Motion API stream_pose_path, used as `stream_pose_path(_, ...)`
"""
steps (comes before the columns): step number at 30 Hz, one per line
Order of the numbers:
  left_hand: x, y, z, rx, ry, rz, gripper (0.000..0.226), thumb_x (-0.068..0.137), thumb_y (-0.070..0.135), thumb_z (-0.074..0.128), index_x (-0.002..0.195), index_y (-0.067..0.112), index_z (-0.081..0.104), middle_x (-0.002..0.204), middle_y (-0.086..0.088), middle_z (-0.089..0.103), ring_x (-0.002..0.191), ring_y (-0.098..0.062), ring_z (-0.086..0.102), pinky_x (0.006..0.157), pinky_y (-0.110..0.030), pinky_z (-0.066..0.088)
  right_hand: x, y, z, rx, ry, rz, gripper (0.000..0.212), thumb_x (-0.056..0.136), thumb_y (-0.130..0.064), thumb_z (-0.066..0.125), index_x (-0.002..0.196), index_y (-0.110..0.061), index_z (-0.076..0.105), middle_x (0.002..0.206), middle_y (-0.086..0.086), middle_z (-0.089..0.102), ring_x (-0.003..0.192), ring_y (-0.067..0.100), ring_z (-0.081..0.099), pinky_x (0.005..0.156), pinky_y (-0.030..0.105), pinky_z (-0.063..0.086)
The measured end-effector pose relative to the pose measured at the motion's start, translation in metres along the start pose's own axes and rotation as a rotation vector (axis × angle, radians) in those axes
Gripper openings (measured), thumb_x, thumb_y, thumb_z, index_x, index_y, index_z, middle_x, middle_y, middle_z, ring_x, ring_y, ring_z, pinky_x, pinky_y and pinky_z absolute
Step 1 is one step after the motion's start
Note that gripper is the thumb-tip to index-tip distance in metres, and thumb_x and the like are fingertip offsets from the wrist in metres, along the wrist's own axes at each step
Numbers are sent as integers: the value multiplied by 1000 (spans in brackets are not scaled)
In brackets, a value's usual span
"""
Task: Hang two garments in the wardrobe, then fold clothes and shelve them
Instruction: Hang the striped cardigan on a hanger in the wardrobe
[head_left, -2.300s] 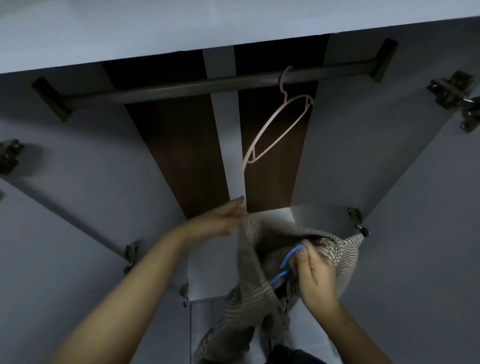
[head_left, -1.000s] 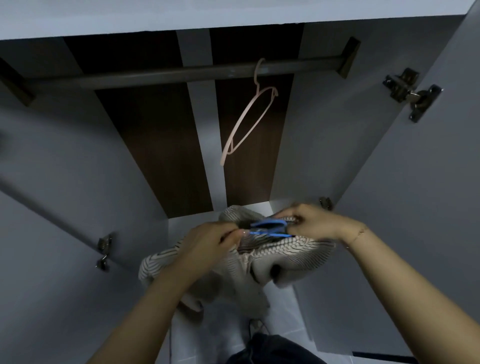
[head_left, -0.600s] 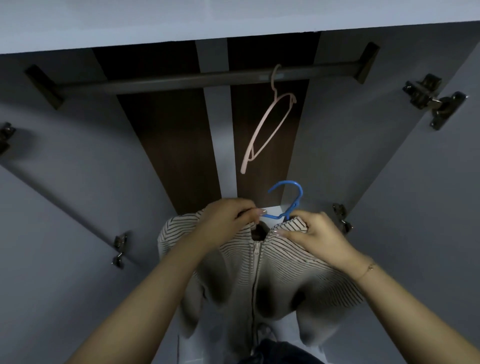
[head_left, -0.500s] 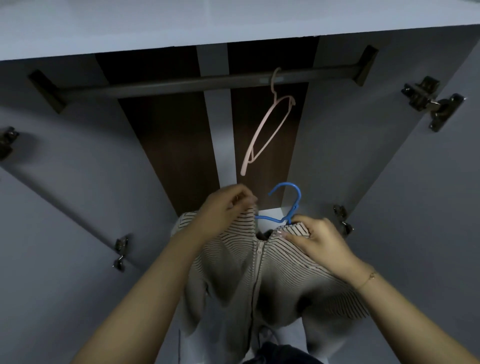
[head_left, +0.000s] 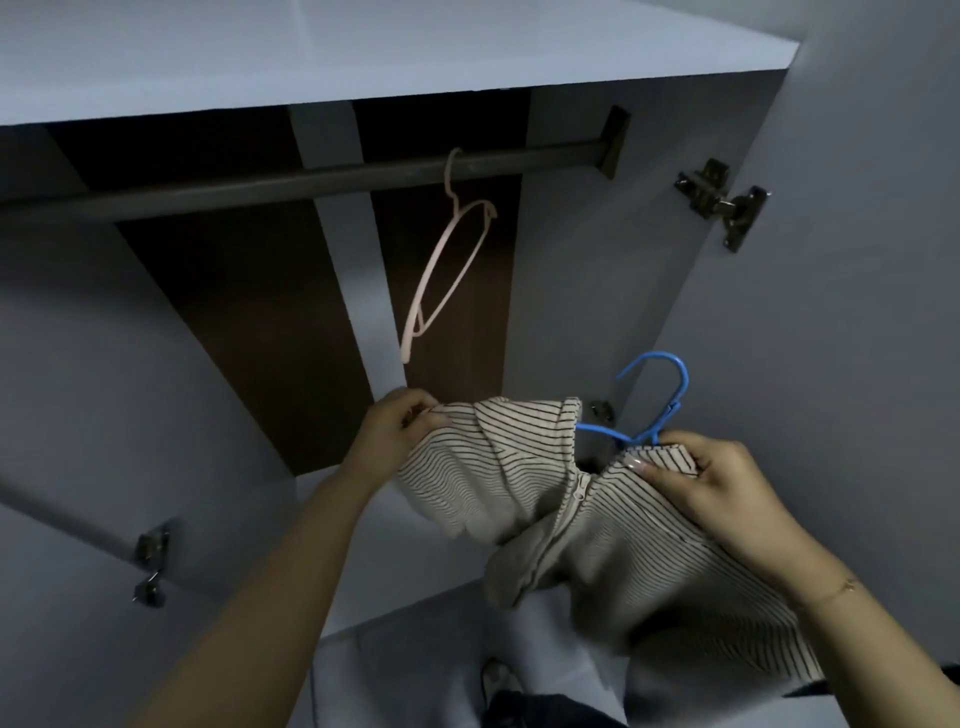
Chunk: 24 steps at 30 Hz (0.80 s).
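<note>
A cream zip-front garment with thin dark stripes (head_left: 613, 525) is held up in front of the open wardrobe. A blue plastic hanger (head_left: 660, 400) sits inside its neck, hook sticking up at the right. My left hand (head_left: 397, 426) pinches the garment's left shoulder edge and stretches it out to the left. My right hand (head_left: 711, 480) grips the right shoulder together with the hanger just below the hook. Most of the hanger's body is hidden inside the cloth.
An empty pale pink hanger (head_left: 447, 270) dangles from the dark wardrobe rail (head_left: 291, 182). Grey side panels and open doors with metal hinges (head_left: 724, 202) flank the opening. A grey shelf (head_left: 395, 566) lies below the hands.
The garment with its hanger shifted right in view. My left hand has pulled the left shoulder out sideways, so the neck gapes and the blue bar shows. The view turned left.
</note>
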<state>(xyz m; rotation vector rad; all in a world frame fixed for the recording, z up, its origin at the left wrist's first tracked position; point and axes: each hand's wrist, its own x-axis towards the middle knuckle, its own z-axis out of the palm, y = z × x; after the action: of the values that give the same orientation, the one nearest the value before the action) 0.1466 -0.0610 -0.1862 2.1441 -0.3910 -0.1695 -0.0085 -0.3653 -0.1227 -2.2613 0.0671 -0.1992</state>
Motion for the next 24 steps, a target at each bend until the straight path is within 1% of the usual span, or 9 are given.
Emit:
stream_pose_path(4,21,23,5,-129,32,19,2,82,18,74,82,20,75,82,5,72,79,-7,67,77,-21,50,-17,3,-33,-17,7,53,33,73,-60,63,96,-38,72,79,14,72,82,38,68,77,50,54)
stream_pose_path(7,36,43,9,-152,94,90,7,85,17,70,85,22,75,87,1,72,85,-13,67,81,-25,52,-24,3,-45,-105,-34,54,25,79,-63,56,96,-48,68,73,14,70,73,34,67,74,46,53)
stream_pose_path(10,48,57,27,-91,21,82,15,92,6,60,101,4,72,103,-12,70,99,-26,65,91,-38,52,-24,4,-39,-120,-26,90,30,80,-62,55,97,-43,69,73,10,71,71,28,67,75,44,53)
stream_pose_path(11,50,60,34,-51,-23,68,19,94,6,58,108,2,70,110,-14,67,104,-27,63,93,-36,50,-23,7,-34,-114,10,116,28,82,-57,58,97,-38,71,75,4,72,73,21,68,77,42,53)
stream_pose_path(13,53,68,44,12,-89,61,28,96,14,58,122,5,63,125,-10,57,113,-21,56,91,-27,44,-17,16,-23,-105,109,179,21,86,-46,66,91,-27,73,75,-4,72,76,13,67,78,39,53)
stream_pose_path(15,54,76,49,18,-102,101,34,96,23,59,128,13,59,130,-2,52,115,-13,50,91,-23,39,-4,22,-10,-83,186,253,18,86,-39,69,80,-22,70,70,-4,69,72,15,65,73,36,52)
stream_pose_path(18,50,86,54,78,-55,170,32,96,31,56,128,24,59,130,6,53,120,-12,47,97,-29,40,29,22,8,-19,233,319,27,87,-32,71,66,-20,58,61,-6,59,66,19,56,65,34,44)
stream_pose_path(21,51,95,52,198,29,194,33,99,38,47,129,29,56,133,9,54,123,-13,46,105,-41,39,70,12,15,24,235,283,29,86,-30,71,62,-23,57,58,-10,56,65,15,54,62,30,40)
stream_pose_path(24,57,103,42,186,118,212,31,100,35,46,127,27,59,130,8,56,121,-13,48,105,-41,39,116,-4,6,43,248,216,25,86,-31,71,64,-26,59,62,-12,60,68,13,57,62,28,39)
